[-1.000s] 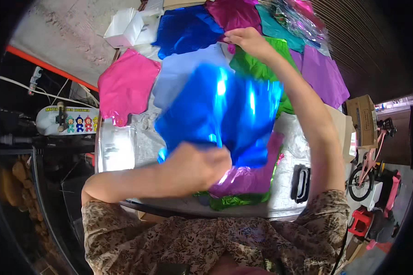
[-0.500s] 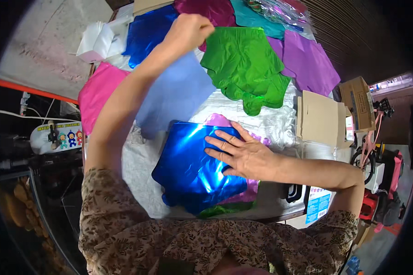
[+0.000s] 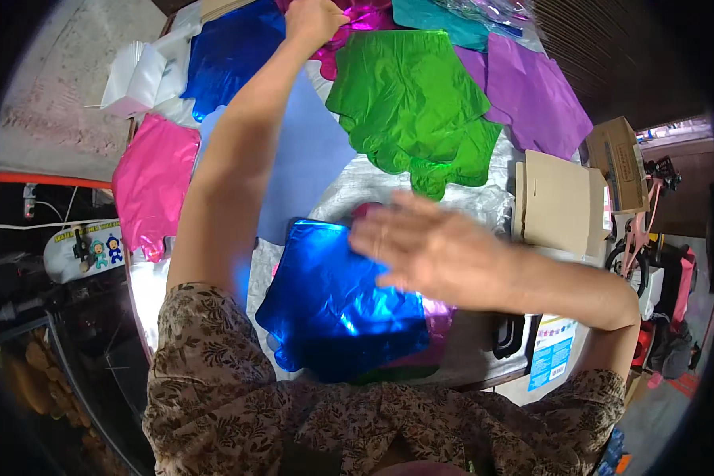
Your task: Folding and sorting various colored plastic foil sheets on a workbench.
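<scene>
My left hand (image 3: 313, 21) reaches to the far edge, its fingers pinched on a shiny magenta foil sheet (image 3: 370, 16) that looks like a flat foil balloon. Blurred by motion, my right hand (image 3: 440, 250) hovers over the right side of a blue foil stack (image 3: 337, 297) close to my body, fingers stretched out and holding nothing. Purple foil (image 3: 438, 321) peeks from beneath that stack. Between the hands lies a green foil pile (image 3: 408, 95) with scalloped lower edges. A pale blue sheet (image 3: 305, 151) lies partly under my left forearm.
Pink foil (image 3: 155, 178) lies at the left, dark blue foil (image 3: 234, 51) and a white folded box (image 3: 139, 79) behind it. Purple foil (image 3: 535, 95) and teal foil (image 3: 444, 22) sit at the far right. Cardboard boxes (image 3: 563, 202) border the table's right side.
My left hand has moved farther away and reached the magenta foil. My right hand has left its flat rest on the blue foil and is moving above it. The view has shifted slightly.
</scene>
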A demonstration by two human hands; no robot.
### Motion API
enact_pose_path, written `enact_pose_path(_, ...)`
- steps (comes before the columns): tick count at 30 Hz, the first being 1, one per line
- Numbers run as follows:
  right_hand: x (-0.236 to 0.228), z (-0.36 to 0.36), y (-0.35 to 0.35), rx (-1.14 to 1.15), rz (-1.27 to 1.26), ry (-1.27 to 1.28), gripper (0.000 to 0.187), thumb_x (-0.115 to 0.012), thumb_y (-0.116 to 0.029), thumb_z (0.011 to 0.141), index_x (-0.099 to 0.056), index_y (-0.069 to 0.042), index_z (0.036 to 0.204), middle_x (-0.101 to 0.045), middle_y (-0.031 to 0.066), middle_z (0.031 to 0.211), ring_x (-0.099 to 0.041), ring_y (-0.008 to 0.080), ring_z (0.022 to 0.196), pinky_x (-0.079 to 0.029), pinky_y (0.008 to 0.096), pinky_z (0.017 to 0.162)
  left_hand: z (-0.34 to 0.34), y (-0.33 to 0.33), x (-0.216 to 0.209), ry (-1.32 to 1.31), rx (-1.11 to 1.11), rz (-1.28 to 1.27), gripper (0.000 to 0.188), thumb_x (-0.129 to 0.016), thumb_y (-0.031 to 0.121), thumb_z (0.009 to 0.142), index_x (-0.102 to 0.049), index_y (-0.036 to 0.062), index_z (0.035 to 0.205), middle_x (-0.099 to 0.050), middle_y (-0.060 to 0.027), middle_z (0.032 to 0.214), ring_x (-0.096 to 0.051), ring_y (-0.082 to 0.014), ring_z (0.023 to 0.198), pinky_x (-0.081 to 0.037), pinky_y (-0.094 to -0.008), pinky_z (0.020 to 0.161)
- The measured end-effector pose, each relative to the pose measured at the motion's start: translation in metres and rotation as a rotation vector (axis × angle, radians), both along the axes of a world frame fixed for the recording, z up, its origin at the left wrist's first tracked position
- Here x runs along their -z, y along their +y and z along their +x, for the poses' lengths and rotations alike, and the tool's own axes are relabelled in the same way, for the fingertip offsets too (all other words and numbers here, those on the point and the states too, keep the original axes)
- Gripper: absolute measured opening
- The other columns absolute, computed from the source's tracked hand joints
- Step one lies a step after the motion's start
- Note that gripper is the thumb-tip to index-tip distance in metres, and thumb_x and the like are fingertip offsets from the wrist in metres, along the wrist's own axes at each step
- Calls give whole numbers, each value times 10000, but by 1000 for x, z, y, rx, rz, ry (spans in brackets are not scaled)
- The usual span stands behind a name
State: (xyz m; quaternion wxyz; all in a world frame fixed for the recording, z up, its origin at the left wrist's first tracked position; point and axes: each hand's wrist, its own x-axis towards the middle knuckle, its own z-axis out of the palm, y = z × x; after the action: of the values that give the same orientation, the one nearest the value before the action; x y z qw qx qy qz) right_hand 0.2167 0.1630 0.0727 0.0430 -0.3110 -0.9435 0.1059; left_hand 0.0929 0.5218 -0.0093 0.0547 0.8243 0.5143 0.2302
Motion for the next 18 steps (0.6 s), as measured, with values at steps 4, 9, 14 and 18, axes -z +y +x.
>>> enact_pose_path(4, -23, 10, 92, 370, -56, 36, 455, -630, -233, 955, -583, -7, 1348, -644, 218, 1287, -642, 374, 1153, -533, 465, 964, -21, 8, -4, -108, -100, -188, 274, -782, 334, 836, -791, 123, 1011, -770, -88, 990, -735, -247, 915, -561, -333, 868)
enact_pose_path(9, 45, 63, 243, 540, 305, 174, 437, -584, -211, 965, -530, -56, 1370, -622, 212, 1294, -624, 396, 1145, -529, 483, 928, -9, 3, 0, -319, -1, -42, 316, -787, 418, 826, -785, 102, 805, -754, -108, 788, -729, -290, 748, -566, -386, 722)
enact_pose_path(14, 69, 61, 293, 495, 333, -455, 395, -570, -243, 975, -553, -73, 1331, -625, 155, 1315, -598, 330, 1224, -531, 501, 927, -18, 28, 15, -269, -31, 26, 261, -852, 361, 769, -779, 112, 782, -753, -93, 786, -732, -252, 741, -567, -378, 712)
enact_pose_path(18, 90, 46, 284, 748, 255, -87, 378, -557, -281, 1002, -579, -111, 1338, -596, 134, 1384, -535, 307, 1321, -455, 548, 1044, -24, 49, 29, -441, -7, 125, 237, -859, 324, 757, -770, 104, 761, -748, -92, 779, -730, -248, 739, -566, -387, 704)
